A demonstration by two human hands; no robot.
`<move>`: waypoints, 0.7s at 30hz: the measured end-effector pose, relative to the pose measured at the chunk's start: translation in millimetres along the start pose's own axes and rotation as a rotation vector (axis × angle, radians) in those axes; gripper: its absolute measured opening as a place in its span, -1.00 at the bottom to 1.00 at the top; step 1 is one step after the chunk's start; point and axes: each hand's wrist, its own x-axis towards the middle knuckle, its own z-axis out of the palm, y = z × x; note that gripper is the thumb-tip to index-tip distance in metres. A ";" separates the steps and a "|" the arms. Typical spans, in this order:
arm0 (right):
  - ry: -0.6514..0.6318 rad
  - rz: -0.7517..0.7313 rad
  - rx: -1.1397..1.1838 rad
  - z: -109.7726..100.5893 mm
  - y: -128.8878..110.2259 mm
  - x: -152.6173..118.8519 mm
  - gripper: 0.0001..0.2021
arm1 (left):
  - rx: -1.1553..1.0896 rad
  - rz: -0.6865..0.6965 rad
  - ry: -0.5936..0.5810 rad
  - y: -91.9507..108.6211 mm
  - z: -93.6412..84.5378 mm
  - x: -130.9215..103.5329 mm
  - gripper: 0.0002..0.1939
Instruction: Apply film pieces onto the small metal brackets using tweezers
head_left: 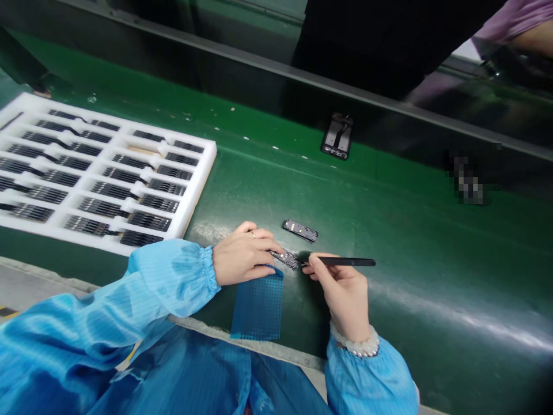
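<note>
My left hand (248, 255) grips the left end of a small dark electronic module (288, 260) and steadies it on the green bench, its fingers covering part of it. In my right hand (343, 288) is a pair of black tweezers (352, 261), pinched between thumb and fingers. The tweezer tip lies at the module's right end; whether it touches is too small to tell. Just beyond, a second similar module (301, 230) rests apart from both hands. Under my left fingers, a blue sheet dotted with small marks (259, 305) reaches to the bench's front edge.
A white foam tray (203, 167) with rows of dark flat parts stands on the left of the green bench (410, 248). Farther back lies an opened phone-like part (338, 136). A pixelated object (466, 178) is at the right. Part of another person shows at the upper right.
</note>
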 end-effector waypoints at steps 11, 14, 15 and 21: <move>0.015 -0.004 -0.006 1.5 -0.5 -0.6 -0.71 | 0.000 -0.003 0.005 0.0 0.2 -1.1 -0.83; 0.024 -0.014 -0.020 2.6 -0.4 -1.8 -0.70 | -0.006 -0.003 0.009 -0.3 -0.6 -1.5 -0.84; 0.030 -0.019 -0.030 2.8 0.4 -2.5 -0.70 | -0.008 -0.004 0.010 -0.4 -0.7 -1.5 -0.84; 0.066 -0.144 -0.173 1.9 9.7 -8.5 -0.74 | -0.012 0.000 0.022 0.1 -0.5 -0.3 -0.83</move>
